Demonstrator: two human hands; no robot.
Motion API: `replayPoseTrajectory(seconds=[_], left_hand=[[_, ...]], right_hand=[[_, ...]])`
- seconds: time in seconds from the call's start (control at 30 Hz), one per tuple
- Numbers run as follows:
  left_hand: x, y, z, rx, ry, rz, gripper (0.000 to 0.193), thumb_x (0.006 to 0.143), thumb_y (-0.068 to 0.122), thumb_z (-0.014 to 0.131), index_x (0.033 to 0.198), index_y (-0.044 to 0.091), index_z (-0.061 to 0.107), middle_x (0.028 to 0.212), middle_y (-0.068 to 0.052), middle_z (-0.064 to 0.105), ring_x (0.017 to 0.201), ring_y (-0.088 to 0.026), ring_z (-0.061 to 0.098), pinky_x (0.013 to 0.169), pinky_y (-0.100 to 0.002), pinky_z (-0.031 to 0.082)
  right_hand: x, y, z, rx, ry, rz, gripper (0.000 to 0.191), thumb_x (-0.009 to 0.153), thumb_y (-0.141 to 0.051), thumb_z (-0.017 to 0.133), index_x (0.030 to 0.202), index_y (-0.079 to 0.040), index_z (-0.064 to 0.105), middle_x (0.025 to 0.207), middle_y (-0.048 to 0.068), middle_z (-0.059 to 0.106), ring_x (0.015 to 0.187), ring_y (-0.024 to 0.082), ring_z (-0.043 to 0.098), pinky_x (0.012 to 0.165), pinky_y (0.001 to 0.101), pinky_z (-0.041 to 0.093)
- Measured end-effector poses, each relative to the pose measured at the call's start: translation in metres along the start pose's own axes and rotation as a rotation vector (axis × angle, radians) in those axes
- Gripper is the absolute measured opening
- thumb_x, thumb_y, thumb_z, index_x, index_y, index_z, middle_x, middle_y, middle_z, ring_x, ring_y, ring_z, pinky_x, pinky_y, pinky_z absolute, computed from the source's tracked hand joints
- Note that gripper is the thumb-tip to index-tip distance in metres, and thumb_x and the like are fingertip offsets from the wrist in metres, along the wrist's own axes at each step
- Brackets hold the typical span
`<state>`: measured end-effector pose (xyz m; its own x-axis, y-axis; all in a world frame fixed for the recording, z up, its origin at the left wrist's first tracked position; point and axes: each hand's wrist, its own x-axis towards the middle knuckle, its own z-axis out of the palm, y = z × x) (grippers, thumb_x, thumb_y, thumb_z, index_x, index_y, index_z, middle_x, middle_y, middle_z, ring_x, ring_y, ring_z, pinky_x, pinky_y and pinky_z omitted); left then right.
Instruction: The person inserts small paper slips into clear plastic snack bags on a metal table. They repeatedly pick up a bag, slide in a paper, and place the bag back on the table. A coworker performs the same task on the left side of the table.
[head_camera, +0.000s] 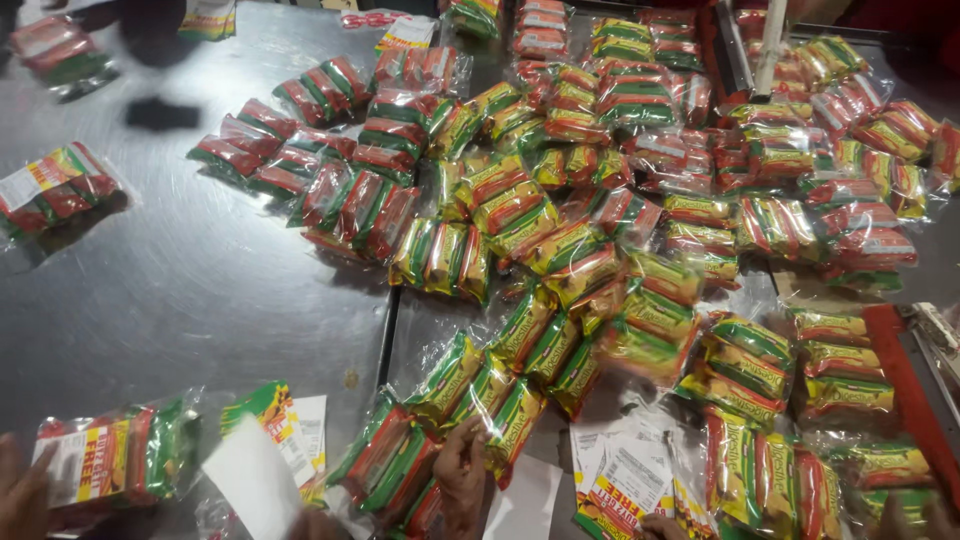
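At 8 o'clock, in the bottom corner, the left hand (20, 490). Shows only in part, cut by the picture's edge; lies against the left end of a clear bag of red and green bars (115, 460) with a yellow slip inside. Cannot tell whether clenched on it or merely touching.

At 6 o'clock, the right hand (460, 472). Points fingers toward 12 o'clock and rests them, bent, on a red and green pack (390, 462), just beside a yellow and green pack (490, 400). Cannot tell whether grasping or only pressing down.

Between the two hands, toward 7 o'clock, a blank white sheet (250, 485) lying tilted over printed leaflets (285, 415). At 5 o'clock, more printed leaflets (625, 480), and at their lower edge a fingertip (660, 525), owner unclear.

From the centre out to 1, 2 and 3 o'clock, a thick heap of sealed packs (600, 200), overlapping and touching, red and green ones toward 11 o'clock, yellow and green ones toward 4 o'clock. At 9 o'clock, well apart from the heap, a single bag of bars (60, 190) on the bare steel table (180, 300). At 4 o'clock, a red bar (905, 390) running slantwise along the table's edge. At 11 o'clock, a dark blurred sleeve (150, 30) of another person.
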<state>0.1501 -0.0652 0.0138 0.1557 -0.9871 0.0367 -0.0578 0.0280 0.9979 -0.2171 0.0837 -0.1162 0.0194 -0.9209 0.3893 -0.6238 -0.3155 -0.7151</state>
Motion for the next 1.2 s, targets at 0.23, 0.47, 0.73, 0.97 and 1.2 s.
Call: replayPoseTrajectory(seconds=[0.23, 0.47, 0.73, 0.97, 1.2], left_hand=[[-0.008, 0.0, -0.005, -0.149, -0.004, 0.005, 0.029, 0.095, 0.0, 0.063, 0.124, -0.002, 0.067, 0.11, -0.015, 0.077, 0.099, -0.02, 0.077, 0.083, -0.029, 0.062], [-0.023, 0.003, -0.005, -0.011, -0.087, -0.092, 0.03, 0.094, 0.004, 0.065, 0.123, 0.0, 0.069, 0.095, -0.012, 0.081, 0.087, -0.018, 0.078, 0.074, -0.029, 0.064], [-0.022, -0.006, -0.007, -0.018, -0.098, -0.094, 0.029, 0.094, 0.005, 0.064, 0.123, 0.002, 0.068, 0.097, -0.012, 0.08, 0.091, -0.017, 0.078, 0.076, -0.028, 0.065], [-0.019, 0.009, -0.009, -0.033, -0.139, -0.048, 0.028, 0.096, 0.005, 0.064, 0.123, 0.002, 0.07, 0.094, -0.012, 0.08, 0.089, -0.016, 0.077, 0.075, -0.027, 0.064], [-0.034, -0.01, 0.002, -0.015, -0.145, -0.129, 0.03, 0.095, 0.007, 0.064, 0.124, 0.003, 0.069, 0.096, -0.01, 0.08, 0.085, -0.014, 0.076, 0.069, -0.028, 0.062]], right_hand=[[0.002, -0.004, 0.001, 0.048, -0.078, 0.058, 0.016, 0.078, -0.007, 0.082, 0.091, -0.004, 0.075, 0.09, 0.015, 0.078, 0.083, 0.025, 0.081, 0.073, 0.0343, 0.065], [0.01, -0.07, -0.009, 0.009, 0.073, 0.156, 0.012, 0.079, -0.002, 0.077, 0.091, -0.003, 0.074, 0.091, 0.012, 0.077, 0.082, 0.018, 0.078, 0.074, 0.0298, 0.062], [-0.012, -0.047, 0.003, -0.029, 0.119, 0.268, 0.01, 0.08, -0.003, 0.075, 0.09, -0.004, 0.075, 0.091, 0.01, 0.078, 0.082, 0.015, 0.079, 0.075, 0.026, 0.063], [-0.008, -0.075, -0.002, -0.094, 0.093, 0.406, 0.013, 0.079, -0.003, 0.076, 0.093, -0.005, 0.076, 0.095, 0.008, 0.079, 0.088, 0.013, 0.079, 0.078, 0.0262, 0.063], [0.006, -0.109, -0.016, -0.125, 0.036, 0.406, 0.019, 0.077, -0.006, 0.078, 0.096, -0.007, 0.076, 0.099, 0.007, 0.078, 0.091, 0.012, 0.077, 0.074, 0.0245, 0.063]])
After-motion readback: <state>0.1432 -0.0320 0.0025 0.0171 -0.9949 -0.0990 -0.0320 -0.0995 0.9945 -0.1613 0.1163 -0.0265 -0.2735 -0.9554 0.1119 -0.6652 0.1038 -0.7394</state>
